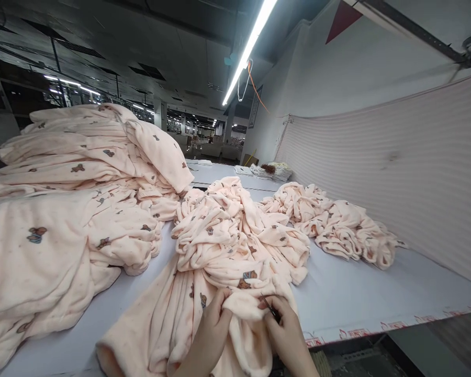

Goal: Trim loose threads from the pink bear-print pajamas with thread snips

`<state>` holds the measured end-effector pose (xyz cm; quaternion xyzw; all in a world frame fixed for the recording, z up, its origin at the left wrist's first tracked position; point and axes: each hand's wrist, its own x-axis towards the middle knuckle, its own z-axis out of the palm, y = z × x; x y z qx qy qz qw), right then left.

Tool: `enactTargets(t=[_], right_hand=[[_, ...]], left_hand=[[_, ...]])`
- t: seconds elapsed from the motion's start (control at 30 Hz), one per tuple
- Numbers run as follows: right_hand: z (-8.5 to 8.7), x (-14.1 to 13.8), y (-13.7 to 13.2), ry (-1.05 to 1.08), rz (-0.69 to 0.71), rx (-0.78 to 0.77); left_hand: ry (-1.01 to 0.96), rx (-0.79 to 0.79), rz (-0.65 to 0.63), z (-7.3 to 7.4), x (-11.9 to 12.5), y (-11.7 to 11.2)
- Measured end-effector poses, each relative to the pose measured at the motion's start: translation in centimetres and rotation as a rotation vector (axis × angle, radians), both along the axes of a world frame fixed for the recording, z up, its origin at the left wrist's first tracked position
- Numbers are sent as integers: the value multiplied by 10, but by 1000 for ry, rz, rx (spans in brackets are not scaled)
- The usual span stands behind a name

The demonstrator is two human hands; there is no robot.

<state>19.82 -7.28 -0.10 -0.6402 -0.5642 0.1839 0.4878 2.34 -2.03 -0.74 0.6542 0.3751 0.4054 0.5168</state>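
Note:
A pale peach fleece garment [220,256] with small teddy bear prints lies bunched on the table in front of me. My left hand [215,327] pinches a thick edge of it between thumb and fingers. Close by on the right, my right hand [284,330] is closed around dark, slim thread snips [273,310], whose pointed tip juts up and left over the fabric. The fingertips of that hand also touch the same edge. Below both hands, a loop of the garment hangs open toward me. Part of the snips is hidden in my fingers.
A tall heap of the same printed fleece [98,162] covers the table's left side. A smaller crumpled pile [345,228] lies at right, near a striped cloth hanging [377,162]. Folded cloth stacks [278,172] sit farther back. The white tabletop [337,298] has a taped front edge.

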Motion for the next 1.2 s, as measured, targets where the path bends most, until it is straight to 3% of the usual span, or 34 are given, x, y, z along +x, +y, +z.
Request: enactTargets(t=[0.1, 0.2, 0.3, 0.43, 0.6, 0.73, 0.9, 1.07, 1.2], right_hand=[[6, -13, -3, 101, 111, -9], [9, -28, 0, 91, 152, 12], [8, -29, 10, 68, 68, 48], [-1, -9, 21, 53, -62, 58], [-12, 6, 7, -142, -62, -6], [0, -2, -19, -406, -115, -150], [19, -23, -29, -481, 28, -42], [7, -38, -17, -712, 92, -62], [3, -44, -12, -666, 31, -104]], left_hand=[[5, 56, -6, 2, 5, -3], [24, 138, 6, -6, 10, -5], [75, 154, 25, -19, 11, -5], [178, 46, 142, -36, 4, -6], [-179, 26, 322, -43, -3, -6], [-316, 0, 246, -43, -4, -6], [-335, 0, 192, -44, -6, -6], [-342, -17, 173, -41, -9, -7], [-338, -8, 196, -42, -8, -6]])
